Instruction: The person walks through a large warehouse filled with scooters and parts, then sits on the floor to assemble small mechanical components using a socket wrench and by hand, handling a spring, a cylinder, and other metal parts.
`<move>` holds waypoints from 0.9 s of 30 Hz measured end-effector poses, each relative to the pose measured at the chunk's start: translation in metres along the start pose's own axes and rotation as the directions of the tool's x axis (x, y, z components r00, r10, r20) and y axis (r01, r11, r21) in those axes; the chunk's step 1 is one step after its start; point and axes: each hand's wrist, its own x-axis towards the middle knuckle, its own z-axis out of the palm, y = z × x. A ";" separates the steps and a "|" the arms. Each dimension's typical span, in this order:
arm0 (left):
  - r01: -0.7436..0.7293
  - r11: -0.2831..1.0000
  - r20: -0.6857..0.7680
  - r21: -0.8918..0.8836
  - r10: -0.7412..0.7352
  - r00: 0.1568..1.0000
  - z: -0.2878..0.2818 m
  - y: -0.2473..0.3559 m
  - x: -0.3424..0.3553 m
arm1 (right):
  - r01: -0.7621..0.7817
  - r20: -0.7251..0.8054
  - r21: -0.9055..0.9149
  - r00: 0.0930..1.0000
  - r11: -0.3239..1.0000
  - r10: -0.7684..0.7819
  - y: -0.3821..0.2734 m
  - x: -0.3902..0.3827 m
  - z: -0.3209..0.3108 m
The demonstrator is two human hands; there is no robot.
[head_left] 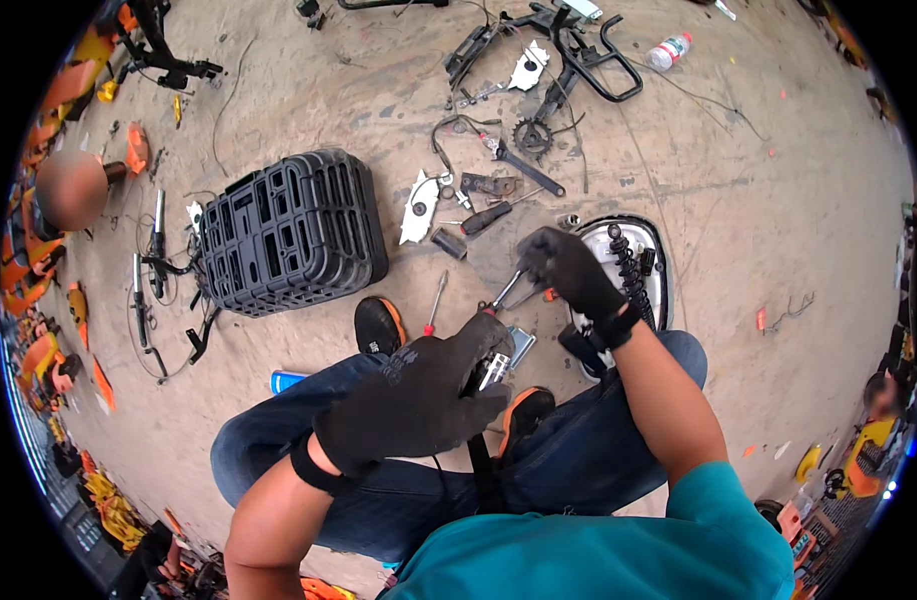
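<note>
Rod [505, 290] is sitting between your hands, right of the crate [293, 230]. Right hand [570, 270] is pinching its far end, fingers closed; left hand [408, 400] is curling round a metal part [495, 370]. Seemingly you're working the rod; next is needing steadiness.

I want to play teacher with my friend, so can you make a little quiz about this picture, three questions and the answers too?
1. True or false: the left hand and the right hand both wear dark gloves.
2. Fill in the colour: the black coil spring lies in a shell whose inside is mostly ____.
3. Pick one. Which is to the left of the right hand?
A: the clear bottle
B: the black slatted crate
C: both of them

Key: 1. True. 2. White. 3. B.
</note>
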 end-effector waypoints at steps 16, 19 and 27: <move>-0.142 0.755 -0.421 -0.641 -0.190 0.887 -0.027 -0.037 -0.052 | 0.239 -0.102 -0.846 0.805 0.476 -0.584 0.019 0.313 -0.018; -0.105 0.719 -0.438 -0.687 -0.295 0.849 -0.028 -0.051 -0.062 | 0.133 -0.020 -0.959 0.848 0.249 -0.530 0.024 0.355 -0.010; -0.033 0.759 -0.495 -0.650 -0.391 0.776 -0.032 -0.063 -0.068 | -0.101 -0.182 -0.973 0.890 0.208 -0.419 0.041 0.379 0.026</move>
